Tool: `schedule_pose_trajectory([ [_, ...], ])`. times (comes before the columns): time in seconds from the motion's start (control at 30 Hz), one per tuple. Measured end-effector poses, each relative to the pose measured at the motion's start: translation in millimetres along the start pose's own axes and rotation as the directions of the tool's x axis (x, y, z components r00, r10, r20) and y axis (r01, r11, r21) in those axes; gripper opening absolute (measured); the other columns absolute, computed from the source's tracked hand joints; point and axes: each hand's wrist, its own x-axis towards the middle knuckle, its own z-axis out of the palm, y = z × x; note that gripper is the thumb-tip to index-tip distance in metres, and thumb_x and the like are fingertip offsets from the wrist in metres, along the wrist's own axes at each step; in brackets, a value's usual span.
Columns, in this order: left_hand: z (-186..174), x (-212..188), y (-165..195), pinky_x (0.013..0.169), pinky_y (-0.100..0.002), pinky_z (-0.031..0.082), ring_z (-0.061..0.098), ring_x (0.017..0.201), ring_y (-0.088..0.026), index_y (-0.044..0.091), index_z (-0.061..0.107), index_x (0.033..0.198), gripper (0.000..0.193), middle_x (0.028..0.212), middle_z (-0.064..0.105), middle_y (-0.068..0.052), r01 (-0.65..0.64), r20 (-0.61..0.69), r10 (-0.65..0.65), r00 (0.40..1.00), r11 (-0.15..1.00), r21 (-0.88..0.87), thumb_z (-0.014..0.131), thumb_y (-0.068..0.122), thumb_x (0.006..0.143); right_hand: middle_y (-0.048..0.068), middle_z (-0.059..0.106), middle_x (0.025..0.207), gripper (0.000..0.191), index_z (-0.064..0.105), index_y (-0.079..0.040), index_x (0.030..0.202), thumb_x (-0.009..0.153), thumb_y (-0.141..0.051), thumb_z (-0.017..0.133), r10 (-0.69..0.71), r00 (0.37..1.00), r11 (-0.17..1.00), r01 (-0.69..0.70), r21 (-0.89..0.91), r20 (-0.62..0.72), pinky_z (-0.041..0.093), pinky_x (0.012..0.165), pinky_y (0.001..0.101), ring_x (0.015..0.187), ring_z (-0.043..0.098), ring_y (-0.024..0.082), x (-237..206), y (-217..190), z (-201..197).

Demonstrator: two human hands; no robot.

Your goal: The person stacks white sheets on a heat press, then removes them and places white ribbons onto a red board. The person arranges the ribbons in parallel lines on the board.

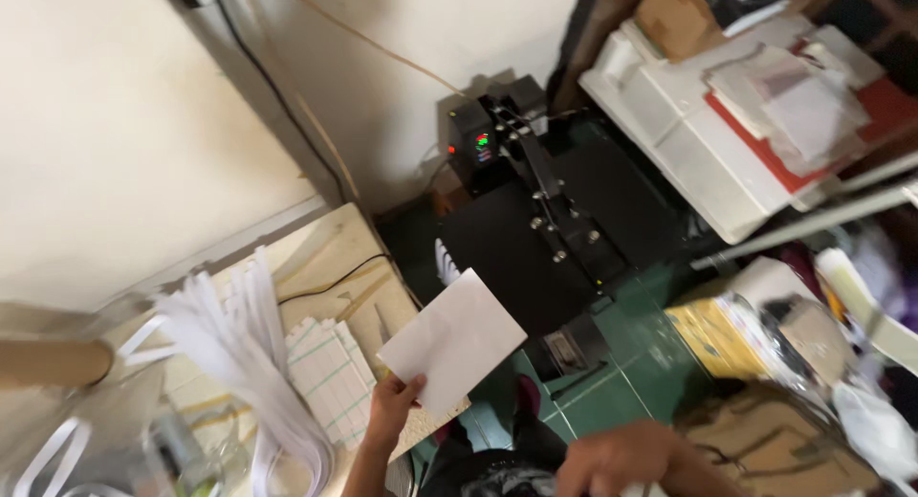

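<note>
Risk first: a loosely pinched white sheet (pixel 453 341), held only by one near corner, likely to sag, twist or slip free, and a drift toward the black heat press (pixel 535 234) just beyond, indicator lights on, likely to crease or scorch it. Left hand (pixel 392 408) raised at the near centre, thumb and fingers pinching that lower-left corner, sheet fanning up and right above the hand, tilted, its far corner over the edge of the press platen. Right hand (pixel 622 459) low at the near right edge, knuckles up, fingers mostly out of view, so spread or closed cannot be told. Stack of cut white strips (pixel 330 377) on the wooden worktop (pixel 335 248) just left of the sheet.
</note>
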Motion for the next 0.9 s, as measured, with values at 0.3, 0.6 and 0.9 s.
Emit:
schedule_pose_trajectory([
  [0.3, 60.4, 41.4, 51.5, 0.071, -0.032, 0.059, 0.070, 0.078, -0.015, 0.002, 0.075, 0.109, 0.035, 0.101, 0.078, -0.010, -0.164, 0.630, -0.186, 0.754, 0.876, 0.454, 0.072, 0.033, 0.092, 0.012, 0.063, 0.129, 0.065, 0.047, -0.007, 0.139, 0.087, -0.036, 0.073, -0.245, -0.520, 0.911, -0.412, -0.012, -0.818, 0.046, 0.104, 0.0425, 0.122, 0.060, 0.025, -101.4, 160.6, -36.5],
  [0.6, 161.9, 34.2, 36.2, 0.066, -0.028, 0.057, 0.071, 0.074, -0.013, 0.001, 0.072, 0.113, 0.025, 0.093, 0.078, -0.008, -0.215, 0.800, -0.169, 0.576, 0.913, 0.347, 0.069, 0.016, 0.094, 0.020, 0.075, 0.120, 0.060, 0.066, 0.006, 0.127, 0.080, -0.029, 0.080, -0.042, -0.731, 0.996, 0.027, -0.090, -0.681, 0.052, 0.101, 0.0439, 0.112, 0.070, 0.030, -138.6, 271.8, 22.7],
  [0.9, 140.9, 24.6, -31.7, 0.060, -0.024, 0.052, 0.065, 0.063, -0.009, -0.003, 0.078, 0.104, 0.025, 0.076, 0.075, -0.008, -0.280, 0.694, -0.072, 0.716, 0.882, 0.380, 0.068, 0.020, 0.100, 0.014, 0.075, 0.110, 0.049, 0.070, 0.004, 0.118, 0.079, -0.023, 0.079, 0.098, -0.775, 0.954, 0.253, -0.164, -0.624, 0.049, 0.073, 0.0393, 0.091, 0.067, 0.023, -177.6, 360.8, 59.6],
])
